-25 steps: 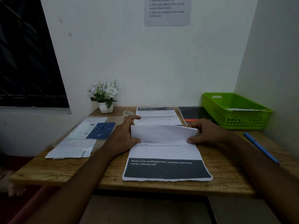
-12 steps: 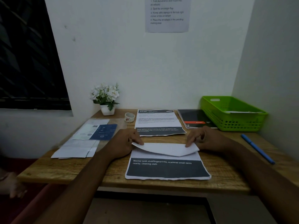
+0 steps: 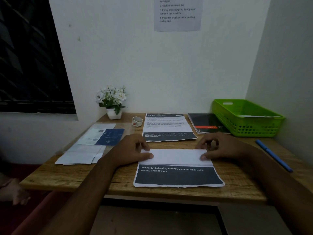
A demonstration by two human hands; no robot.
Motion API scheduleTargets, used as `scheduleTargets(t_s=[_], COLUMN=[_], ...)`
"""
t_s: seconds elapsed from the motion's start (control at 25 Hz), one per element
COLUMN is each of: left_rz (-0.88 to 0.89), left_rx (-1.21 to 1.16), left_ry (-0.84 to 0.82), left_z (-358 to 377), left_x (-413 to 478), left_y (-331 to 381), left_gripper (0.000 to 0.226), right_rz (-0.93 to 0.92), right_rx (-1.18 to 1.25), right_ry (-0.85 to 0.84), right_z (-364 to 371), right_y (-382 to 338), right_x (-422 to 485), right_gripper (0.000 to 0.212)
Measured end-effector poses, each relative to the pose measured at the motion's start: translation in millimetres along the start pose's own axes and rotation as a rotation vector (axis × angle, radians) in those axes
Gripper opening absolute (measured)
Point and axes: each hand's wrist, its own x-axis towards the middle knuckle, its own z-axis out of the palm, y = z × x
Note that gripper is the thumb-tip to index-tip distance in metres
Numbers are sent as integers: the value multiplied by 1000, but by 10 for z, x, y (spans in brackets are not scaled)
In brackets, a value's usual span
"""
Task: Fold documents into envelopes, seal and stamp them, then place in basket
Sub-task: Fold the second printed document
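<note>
1. Document (image 3: 176,156): lies on the table (image 3: 67,177) at the front centre. Its upper part is folded down flat, blank side up. The exposed dark band reads "Monitor (with dust/fingerprints), scattered small items nearby, cleaning cloth".
2. Left hand (image 3: 130,150): thumb laid on the left end of the folded flap, fingers curled at its far edge, holding the document down.
3. Right hand (image 3: 220,146): thumb on the right end of the flap, fingers curled at the far edge, holding the document likewise.
4. Second document (image 3: 167,126): flat, just behind the first. Header reads "2720"; its dark band begins "Book (without protective film on cover), protective film". The smaller print is unreadable.
5. Basket (image 3: 245,126): green, perforated, at the back right corner, with a white sheet (image 3: 257,116) inside.
6. Envelopes (image 3: 81,154): white, stacked at the left edge, with a blue-and-white sheet (image 3: 101,135) behind them.
7. Dark folder (image 3: 206,122): has an orange label with illegible text, and lies between the second document and the basket.
8. Blue pen (image 3: 272,155): lies at the right.
9. Small cup (image 3: 137,121) and flower pot (image 3: 113,102): stand at the back left.
10. Wall notice (image 3: 177,13): "2 Seal the envelope flap", "3 Firmly affix stamps to the top right corner of the envelope", "4 Place the envelope in the pending mailing area".
</note>
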Motion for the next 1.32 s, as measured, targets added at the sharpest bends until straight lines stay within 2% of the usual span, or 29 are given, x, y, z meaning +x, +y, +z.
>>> scheduleTargets(t_s=[0.12,0.28,0.48,0.64,0.88,1.04,1.32], left_rz=[-81,-102,-151,-162,-102,-88,-34], left_rx=[53,24,10,-50,-92,-71,3], left_ry=[-8,-74,-111,-107,-18,40,73], left_z=[-33,-57,-59,-66,-53,-24,10], left_x=[2,-13,-12,-34,-36,6,50], left_y=[2,49,136,184,180,129,47], left_gripper=[50,66,54,56,53,48,31], right_rz=[56,46,93,90,105,33,-8], right_rx=[-89,-91,-87,22,136,-9,-18], right_ry=[-37,-86,-165,-192,-43,126,208], right_z=[-7,-30,-36,-28,5,26,59], right_y=[-57,-113,-130,-123,-98,-140,-155], right_x=[-23,-21,-14,-16,11,17,-11], right_gripper=[45,45,45,41,57,39,26])
